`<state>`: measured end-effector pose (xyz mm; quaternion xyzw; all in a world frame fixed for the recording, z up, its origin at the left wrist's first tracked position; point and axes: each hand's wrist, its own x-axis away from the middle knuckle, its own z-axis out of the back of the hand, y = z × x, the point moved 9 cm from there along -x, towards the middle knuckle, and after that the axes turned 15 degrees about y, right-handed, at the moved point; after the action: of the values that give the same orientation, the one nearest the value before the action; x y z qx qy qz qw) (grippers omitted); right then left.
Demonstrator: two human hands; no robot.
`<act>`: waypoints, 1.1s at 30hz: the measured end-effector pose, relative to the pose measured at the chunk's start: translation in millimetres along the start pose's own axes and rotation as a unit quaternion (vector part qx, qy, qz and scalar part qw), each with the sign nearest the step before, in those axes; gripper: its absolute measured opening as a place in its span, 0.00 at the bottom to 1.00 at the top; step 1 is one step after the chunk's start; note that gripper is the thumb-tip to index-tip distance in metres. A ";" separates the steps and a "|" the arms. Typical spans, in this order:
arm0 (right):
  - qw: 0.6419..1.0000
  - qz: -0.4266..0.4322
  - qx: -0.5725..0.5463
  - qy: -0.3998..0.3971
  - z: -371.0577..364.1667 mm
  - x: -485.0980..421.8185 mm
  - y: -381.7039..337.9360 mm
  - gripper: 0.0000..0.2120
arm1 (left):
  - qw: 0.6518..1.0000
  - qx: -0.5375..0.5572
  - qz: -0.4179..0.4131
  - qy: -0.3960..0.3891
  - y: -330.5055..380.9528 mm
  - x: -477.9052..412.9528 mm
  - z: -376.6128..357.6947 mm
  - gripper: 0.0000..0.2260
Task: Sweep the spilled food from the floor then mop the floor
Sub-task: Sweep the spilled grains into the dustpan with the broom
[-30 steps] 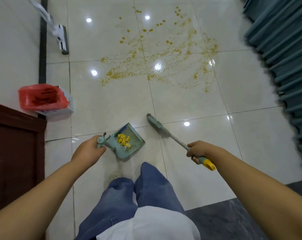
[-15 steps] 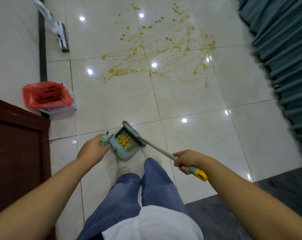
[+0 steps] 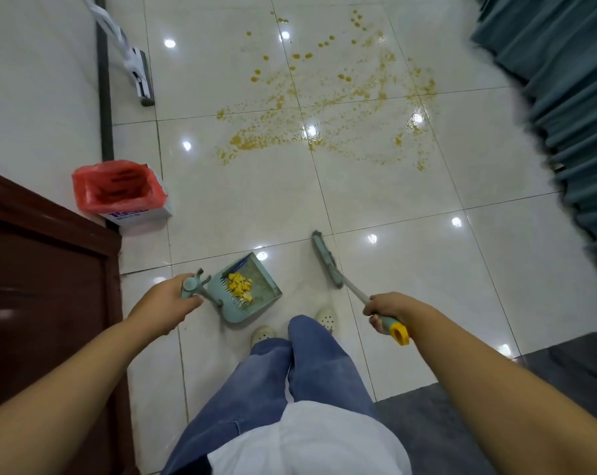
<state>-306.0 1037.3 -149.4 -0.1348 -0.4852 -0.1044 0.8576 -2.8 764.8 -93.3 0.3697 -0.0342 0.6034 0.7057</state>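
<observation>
— While the left hand (image 3: 163, 303) grips the dustpan (image 3: 252, 289) handle, where is the food (image 3: 239, 285)?
— Yellow pieces in the dustpan; spill (image 3: 324, 132) on the floor (image 3: 410, 262) ahead. Right hand (image 3: 384, 308) fingers clamped on the broom (image 3: 326, 258).

Two hands (image 3: 167, 305) (image 3: 384, 308), one dustpan (image 3: 256, 293), one broom (image 3: 326, 258), one mop (image 3: 139, 75), one red-lined bin (image 3: 119, 186), two shoes (image 3: 263, 334) (image 3: 326, 317), one scattered food spill (image 3: 324, 132)

Dustpan (image 3: 247, 293) left of broom (image 3: 326, 258) — spill (image 3: 324, 111) ahead, bin (image 3: 120, 192) further left
</observation>
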 end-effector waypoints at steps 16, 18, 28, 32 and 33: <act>0.991 0.040 -0.020 -0.127 -66.8 53.3 -24.3 0.19 | 0.997 -0.066 -0.038 0.026 -26.2 4.5 11.9 0.13; 0.994 0.078 0.016 -0.075 -55.7 50.7 -37.6 0.22 | 0.998 -0.044 -0.014 0.043 -37.9 6.4 16.8 0.14; 0.981 0.123 0.153 -0.002 -76.1 25.1 -100.2 0.16 | 0.986 0.083 0.108 0.098 -95.5 19.1 24.1 0.16; 0.969 0.134 0.204 -0.044 -110.2 40.5 -98.7 0.19 | 0.984 0.072 0.123 0.106 -102.9 15.0 26.4 0.18; 0.965 0.136 0.216 -0.059 -116.5 46.6 -98.2 0.20 | 0.984 0.071 0.126 0.107 -103.6 13.6 27.4 0.17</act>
<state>-219.1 903.8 -153.9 -0.0166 -0.5230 0.1289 0.8424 102.6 760.8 -116.5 0.3455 0.0380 0.7245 0.5952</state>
